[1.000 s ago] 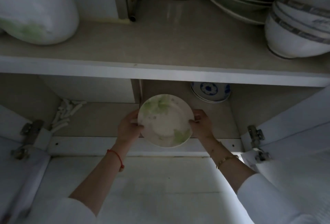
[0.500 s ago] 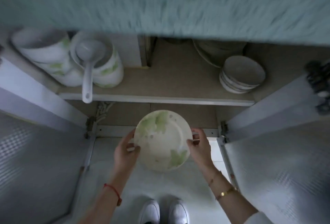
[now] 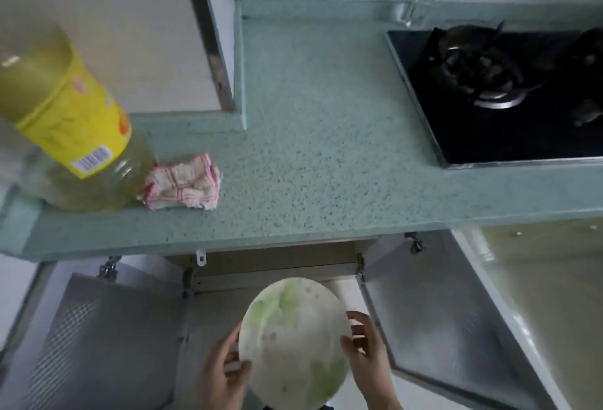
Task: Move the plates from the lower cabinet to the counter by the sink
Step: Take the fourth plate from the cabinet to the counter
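A white plate with green leaf patterns (image 3: 293, 341) is held between both hands, low in the view and below the counter edge. My left hand (image 3: 220, 373) grips its left rim with the thumb over the top. My right hand (image 3: 365, 354) holds the right rim with curled fingers. The speckled green counter (image 3: 319, 148) stretches above it. The lower cabinet (image 3: 274, 266) stands open beneath the counter; its inside is mostly hidden from here. No sink is in view.
A large yellow-labelled oil bottle (image 3: 68, 125) and a crumpled pink-and-white cloth (image 3: 182, 186) sit on the counter's left. A black gas hob (image 3: 509, 93) fills the right. Two cabinet doors (image 3: 434, 305) hang open on either side of me.
I have risen from the cabinet, lifting the plate out with both hands. The view now looks down on the counter top instead of the shelves.
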### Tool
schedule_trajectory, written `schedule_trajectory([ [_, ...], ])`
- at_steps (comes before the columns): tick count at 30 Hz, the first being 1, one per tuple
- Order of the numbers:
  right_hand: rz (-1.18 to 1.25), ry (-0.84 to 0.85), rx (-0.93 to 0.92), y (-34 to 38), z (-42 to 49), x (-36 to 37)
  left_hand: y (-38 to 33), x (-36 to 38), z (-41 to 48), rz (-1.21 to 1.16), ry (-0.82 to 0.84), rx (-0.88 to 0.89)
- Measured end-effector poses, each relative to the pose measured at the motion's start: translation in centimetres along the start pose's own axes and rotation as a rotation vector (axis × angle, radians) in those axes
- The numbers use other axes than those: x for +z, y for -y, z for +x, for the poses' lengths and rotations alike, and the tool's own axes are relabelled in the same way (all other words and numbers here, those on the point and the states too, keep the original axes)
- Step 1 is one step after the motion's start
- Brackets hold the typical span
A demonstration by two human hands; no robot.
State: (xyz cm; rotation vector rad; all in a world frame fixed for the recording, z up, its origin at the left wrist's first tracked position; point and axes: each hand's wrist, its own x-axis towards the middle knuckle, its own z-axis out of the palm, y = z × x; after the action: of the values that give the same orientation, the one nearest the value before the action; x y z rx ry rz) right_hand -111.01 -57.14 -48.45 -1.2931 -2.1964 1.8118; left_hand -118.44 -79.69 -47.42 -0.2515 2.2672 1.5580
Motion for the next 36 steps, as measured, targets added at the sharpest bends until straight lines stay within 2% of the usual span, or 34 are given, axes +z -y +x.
schedule_trajectory([
  [5, 0.063, -0.044, 0.001, 6.0, -7.5, -5.2, -7.5, -2.7, -4.8, 0.064, 0.113, 0.038],
  [15, 0.265, -0.312, -0.001, 13.5, -16.1, -12.7, -20.1, -3.1, -9.6, 0.170, 0.396, 0.199],
  [26, 0.510, -0.576, 0.016, 12.9, -21.4, -19.0, -26.2, 3.2, -12.0, 0.276, 0.690, 0.372],
  [36, 0.744, -0.813, 0.057, 7.7, -26.5, -28.8, -29.9, 15.2, -19.8, 0.301, 0.901, 0.441],
])
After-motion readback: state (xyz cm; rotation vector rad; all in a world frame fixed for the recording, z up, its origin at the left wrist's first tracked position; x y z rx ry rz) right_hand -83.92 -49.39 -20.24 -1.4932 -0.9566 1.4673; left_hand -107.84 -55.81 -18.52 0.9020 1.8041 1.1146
